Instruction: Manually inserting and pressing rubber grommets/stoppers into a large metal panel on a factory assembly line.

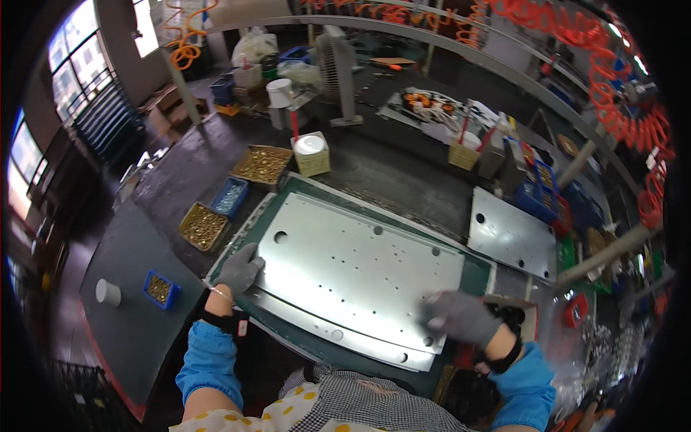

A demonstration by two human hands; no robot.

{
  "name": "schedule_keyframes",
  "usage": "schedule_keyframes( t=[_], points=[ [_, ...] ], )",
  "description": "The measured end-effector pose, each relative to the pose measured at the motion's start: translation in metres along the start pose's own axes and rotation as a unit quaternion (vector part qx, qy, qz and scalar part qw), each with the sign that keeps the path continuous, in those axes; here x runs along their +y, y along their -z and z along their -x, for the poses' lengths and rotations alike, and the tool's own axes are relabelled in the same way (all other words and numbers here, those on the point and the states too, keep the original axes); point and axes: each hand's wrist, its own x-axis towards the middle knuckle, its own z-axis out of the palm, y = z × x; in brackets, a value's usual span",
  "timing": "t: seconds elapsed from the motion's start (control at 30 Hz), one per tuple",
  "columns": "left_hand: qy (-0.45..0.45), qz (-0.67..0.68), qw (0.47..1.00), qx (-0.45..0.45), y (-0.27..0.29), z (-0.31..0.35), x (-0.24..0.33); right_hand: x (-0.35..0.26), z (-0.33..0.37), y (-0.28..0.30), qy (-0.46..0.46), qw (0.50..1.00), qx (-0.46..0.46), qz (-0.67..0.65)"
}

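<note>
The gloved left hand (241, 270) is at the left edge of a perforated metal sheet (360, 263), its fingers touching the edge; whether they are clamped on it I cannot tell. The gloved right hand (464, 318), blurred, is over the sheet's near right corner, and its fingers' state and contact cannot be told. The sheet lies on a green mat (476, 272), with a metal strip (306, 311) showing along its near side. Beyond the sheet's left end stands a blue box (240, 205) of silvery parts; another metal sheet (511, 234) lies on the far right.
</note>
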Motion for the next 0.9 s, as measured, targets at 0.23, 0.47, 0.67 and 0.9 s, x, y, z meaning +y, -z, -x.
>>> schedule_keyframes(
  t=[0.23,0.47,0.67,0.9],
  points=[
    [-0.032,0.193,0.98,-0.019,-0.012,-0.013,-0.035,-0.093,-0.018,-0.081,-0.105,0.988,-0.024,0.108],
    [-0.172,0.569,0.793,-0.132,0.034,-0.014,-0.018,-0.087,-0.027,0.003,-0.03,0.945,0.222,0.239],
    [-0.293,0.561,0.773,-0.051,0.039,-0.005,0.04,-0.122,0.014,0.097,-0.048,0.934,0.253,0.248],
    [-0.347,0.349,0.867,-0.082,-0.009,-0.029,0.059,-0.131,0.064,0.13,-0.248,0.959,0.135,-0.033]
  ],
)
